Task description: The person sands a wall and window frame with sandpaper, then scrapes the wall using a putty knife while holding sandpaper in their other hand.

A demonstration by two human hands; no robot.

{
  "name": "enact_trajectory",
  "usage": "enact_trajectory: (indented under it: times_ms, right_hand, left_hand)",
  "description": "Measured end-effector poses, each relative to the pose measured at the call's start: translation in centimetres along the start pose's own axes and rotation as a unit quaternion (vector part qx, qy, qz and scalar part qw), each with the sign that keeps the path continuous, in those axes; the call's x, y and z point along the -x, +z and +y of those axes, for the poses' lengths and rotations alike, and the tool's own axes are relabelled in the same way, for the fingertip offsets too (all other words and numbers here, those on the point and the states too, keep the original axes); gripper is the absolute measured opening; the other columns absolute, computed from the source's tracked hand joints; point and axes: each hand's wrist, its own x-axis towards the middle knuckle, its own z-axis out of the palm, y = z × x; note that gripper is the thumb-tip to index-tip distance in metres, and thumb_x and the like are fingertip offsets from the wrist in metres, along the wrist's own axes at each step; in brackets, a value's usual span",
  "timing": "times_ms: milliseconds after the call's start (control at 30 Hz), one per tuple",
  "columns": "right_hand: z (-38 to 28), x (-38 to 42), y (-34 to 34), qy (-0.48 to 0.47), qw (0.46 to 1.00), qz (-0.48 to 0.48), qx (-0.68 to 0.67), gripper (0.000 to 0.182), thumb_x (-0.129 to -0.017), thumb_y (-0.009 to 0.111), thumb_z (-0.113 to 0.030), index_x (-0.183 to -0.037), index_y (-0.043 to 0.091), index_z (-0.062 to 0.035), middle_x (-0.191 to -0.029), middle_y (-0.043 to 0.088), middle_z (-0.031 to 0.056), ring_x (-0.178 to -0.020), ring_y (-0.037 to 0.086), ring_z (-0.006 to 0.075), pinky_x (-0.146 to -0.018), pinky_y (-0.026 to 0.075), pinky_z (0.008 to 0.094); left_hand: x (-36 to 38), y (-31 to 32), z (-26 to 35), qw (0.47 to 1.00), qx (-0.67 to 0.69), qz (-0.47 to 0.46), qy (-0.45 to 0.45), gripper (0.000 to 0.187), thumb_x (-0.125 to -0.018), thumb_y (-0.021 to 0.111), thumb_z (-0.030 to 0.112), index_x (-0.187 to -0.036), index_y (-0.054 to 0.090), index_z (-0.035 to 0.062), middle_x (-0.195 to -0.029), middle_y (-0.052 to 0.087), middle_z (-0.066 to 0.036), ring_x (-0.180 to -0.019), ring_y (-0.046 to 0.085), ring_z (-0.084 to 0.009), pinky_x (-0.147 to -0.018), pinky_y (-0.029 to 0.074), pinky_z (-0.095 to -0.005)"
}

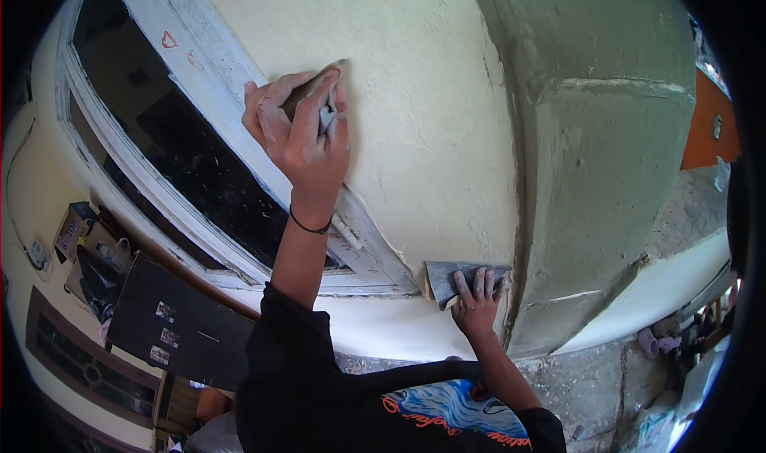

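My left hand [307,130] is raised near the white window frame, its fingers closed around a thin, flat brownish-grey scraper [309,91]. A grey smear that looks like putty [326,119] shows between the fingers. Lower and to the right, my right hand [477,300] grips a dark grey flat plate, like a wide scraper [444,281], with the fingers spread over its face. That plate lies against the cream wall [423,126], close to the corner. Pale dust or paste coats the fingers of both hands.
The white window frame [209,74] with dark glass runs along the left. A grey-green pillar [594,174] juts out at right. At lower left stand a dark cabinet [179,313] and a cardboard box [76,228]. Shoes [658,343] lie on the rough floor [574,385].
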Motion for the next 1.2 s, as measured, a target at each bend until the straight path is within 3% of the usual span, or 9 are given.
enact_trajectory:
  times_ms: [167, 333, 533, 667, 733, 867, 1000, 1167, 1200]
  right_hand:
    - [0.1, 0.1, 0.2, -0.003, 1.0, -0.001, 0.001, 0.051, -0.065, 0.061, -0.024, -0.116, 0.056, -0.029, -0.117, 0.05, 0.0165, -0.113, 0.043, 0.0335, -0.102, 0.01, 0.0612]
    - [0.2, 0.3, 0.4, 0.012, 1.0, -0.024, -0.01, 0.054, -0.063, 0.061, -0.022, -0.117, 0.055, -0.0285, -0.121, 0.047, 0.0178, -0.117, 0.039, 0.0355, -0.101, 0.009, 0.0617]
    - [0.6, 1.1, 1.6, 0.005, 1.0, -0.014, -0.015, 0.058, -0.061, 0.063, -0.022, -0.118, 0.054, -0.0288, -0.129, 0.039, 0.0183, -0.126, 0.026, 0.0348, -0.101, 0.006, 0.0622]
    - [0.7, 1.3, 1.7, 0.0, 1.0, -0.015, -0.004, 0.058, -0.061, 0.063, -0.023, -0.118, 0.054, -0.0287, -0.128, 0.039, 0.0187, -0.126, 0.027, 0.0346, -0.102, 0.005, 0.0617]
    - [0.7, 1.1, 1.6, -0.011, 1.0, 0.004, 0.001, 0.058, -0.061, 0.062, -0.023, -0.118, 0.054, -0.0288, -0.127, 0.041, 0.0186, -0.126, 0.027, 0.0339, -0.102, 0.005, 0.061]
    - [0.6, 0.9, 1.4, 0.004, 1.0, -0.029, -0.007, 0.058, -0.061, 0.062, -0.023, -0.118, 0.055, -0.0289, -0.124, 0.043, 0.018, -0.125, 0.028, 0.0332, -0.102, 0.004, 0.0605]
    - [0.7, 1.0, 1.6, -0.009, 1.0, -0.001, 0.004, 0.057, -0.061, 0.061, -0.024, -0.118, 0.055, -0.0288, -0.122, 0.046, 0.0179, -0.122, 0.032, 0.0334, -0.102, 0.005, 0.0607]
    - [0.7, 0.9, 1.3, -0.002, 1.0, -0.006, 0.008, 0.055, -0.062, 0.061, -0.024, -0.117, 0.055, -0.0287, -0.12, 0.047, 0.018, -0.118, 0.037, 0.0342, -0.102, 0.008, 0.0614]
    - [0.6, 0.8, 1.2, 0.0, 1.0, -0.01, 0.003, 0.054, -0.062, 0.061, -0.023, -0.116, 0.056, -0.0285, -0.119, 0.048, 0.0179, -0.116, 0.039, 0.0342, -0.101, 0.009, 0.0615]
  left_hand:
    - [-3.5, 0.5, -2.8, 0.998, -0.03, 0.061, 0.012, 0.011, -0.073, 0.066, 0.011, -0.083, 0.068, 0.0069, -0.084, 0.057, -0.004, -0.086, 0.05, -0.0173, -0.095, 0.03, -0.0437]
    - [0.3, 0.3, -0.1, 0.999, 0.037, 0.003, 0.039, 0.023, -0.061, 0.063, 0.003, -0.082, 0.069, 0.0106, -0.095, 0.057, -0.004, -0.095, 0.045, -0.0232, -0.095, 0.029, -0.0405]
    - [1.3, -0.5, 0.1, 0.996, 0.044, -0.023, 0.074, 0.026, -0.059, 0.063, 0.003, -0.083, 0.07, 0.012, -0.097, 0.057, -0.004, -0.095, 0.045, -0.0234, -0.091, 0.033, -0.0372]
    - [-1.5, 0.6, -2.0, 0.998, 0.046, 0.039, 0.012, 0.027, -0.061, 0.067, 0.004, -0.087, 0.069, 0.0105, -0.09, 0.057, -0.004, -0.083, 0.05, -0.0199, -0.081, 0.036, -0.0348]
    - [-1.2, 0.7, -0.9, 0.999, 0.025, 0.031, -0.005, 0.016, -0.074, 0.07, 0.015, -0.087, 0.07, 0.0064, -0.088, 0.057, -0.005, -0.081, 0.047, -0.0184, -0.065, 0.041, -0.0281]
    - [1.9, 0.1, 2.5, 0.994, 0.075, -0.036, 0.077, 0.027, -0.058, 0.068, 0.006, -0.085, 0.07, 0.0123, -0.088, 0.057, -0.002, -0.083, 0.049, -0.0191, -0.076, 0.034, -0.0333]
    - [1.1, 0.0, 1.3, 0.992, 0.087, -0.038, 0.082, 0.028, -0.057, 0.066, 0.005, -0.084, 0.07, 0.0123, -0.089, 0.058, -0.003, -0.083, 0.049, -0.0192, -0.076, 0.034, -0.0336]
    - [-0.8, 0.6, -0.4, 0.999, 0.023, 0.03, -0.011, 0.027, -0.06, 0.066, 0.005, -0.086, 0.069, 0.0126, -0.089, 0.058, -0.004, -0.084, 0.049, -0.019, -0.076, 0.035, -0.0335]
    - [0.3, 0.5, 0.5, 0.999, 0.045, -0.003, 0.019, 0.024, -0.062, 0.068, 0.008, -0.085, 0.069, 0.0136, -0.089, 0.058, -0.003, -0.084, 0.049, -0.0181, -0.076, 0.035, -0.0332]
